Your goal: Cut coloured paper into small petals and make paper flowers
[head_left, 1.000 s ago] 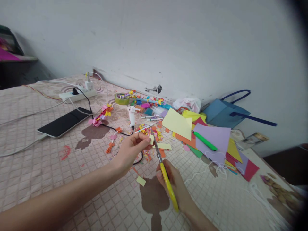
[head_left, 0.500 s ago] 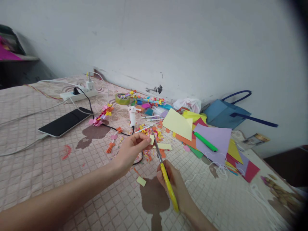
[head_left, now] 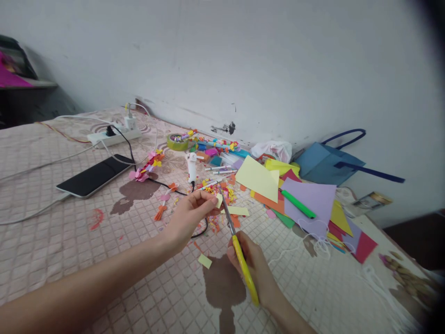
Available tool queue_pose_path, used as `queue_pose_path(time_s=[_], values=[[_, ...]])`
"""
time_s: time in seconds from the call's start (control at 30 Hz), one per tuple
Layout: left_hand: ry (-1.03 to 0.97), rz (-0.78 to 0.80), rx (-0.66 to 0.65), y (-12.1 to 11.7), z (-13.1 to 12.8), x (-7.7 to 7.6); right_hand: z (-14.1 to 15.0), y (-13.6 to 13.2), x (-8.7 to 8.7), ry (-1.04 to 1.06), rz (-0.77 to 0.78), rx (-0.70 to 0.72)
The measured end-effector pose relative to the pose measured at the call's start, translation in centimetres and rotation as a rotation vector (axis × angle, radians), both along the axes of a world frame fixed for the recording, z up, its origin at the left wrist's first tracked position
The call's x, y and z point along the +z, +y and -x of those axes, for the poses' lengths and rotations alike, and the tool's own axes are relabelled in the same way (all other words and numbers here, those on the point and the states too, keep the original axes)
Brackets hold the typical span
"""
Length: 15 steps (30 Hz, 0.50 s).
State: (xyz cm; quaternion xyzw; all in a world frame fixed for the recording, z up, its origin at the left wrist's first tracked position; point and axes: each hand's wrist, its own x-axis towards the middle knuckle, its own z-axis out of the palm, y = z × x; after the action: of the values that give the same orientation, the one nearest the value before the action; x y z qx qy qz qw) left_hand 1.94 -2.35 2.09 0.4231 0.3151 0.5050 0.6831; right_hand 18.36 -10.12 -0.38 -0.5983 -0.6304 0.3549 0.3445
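Observation:
Between the thumb and fingers of my left hand (head_left: 193, 213) is a small piece of pale yellow paper (head_left: 219, 201). My right hand (head_left: 255, 264) is wrapped around yellow-handled scissors (head_left: 245, 269), their blades pointing away from me and reaching the edge of that piece. Whether the blades are parted is hard to see. Just beyond them lies a pale yellow strip (head_left: 239, 211). Another small pale yellow piece (head_left: 205, 261) rests on the cloth below my left hand. Colourful paper scraps (head_left: 227, 191) are scattered behind my fingers.
A white glue gun (head_left: 192, 168) stands behind the scraps, its black cable on the cloth. Coloured sheets (head_left: 309, 195) with a green cutter (head_left: 298, 204) lie right, near a blue bag (head_left: 325, 162). A phone (head_left: 93, 176) and power strip (head_left: 114, 135) are left.
Hands, paper and scissors look almost the same. The whole view has shifted very slightly.

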Motion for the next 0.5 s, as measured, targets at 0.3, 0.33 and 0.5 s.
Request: queue_pose_path(time_s=[0.3,0.33,0.5], values=[[-0.008,-0.004,0.003,0.24,-0.03,-0.10,-0.01,-0.07,0.04,-0.049,0.017,-0.008],[-0.005,-0.003,0.005,0.24,-0.02,-0.08,-0.04,-0.08,0.04,-0.052,0.016,-0.005],[-0.006,0.017,0.000,0.34,0.18,0.07,-0.19,0.01,-0.11,-0.039,0.005,-0.004]])
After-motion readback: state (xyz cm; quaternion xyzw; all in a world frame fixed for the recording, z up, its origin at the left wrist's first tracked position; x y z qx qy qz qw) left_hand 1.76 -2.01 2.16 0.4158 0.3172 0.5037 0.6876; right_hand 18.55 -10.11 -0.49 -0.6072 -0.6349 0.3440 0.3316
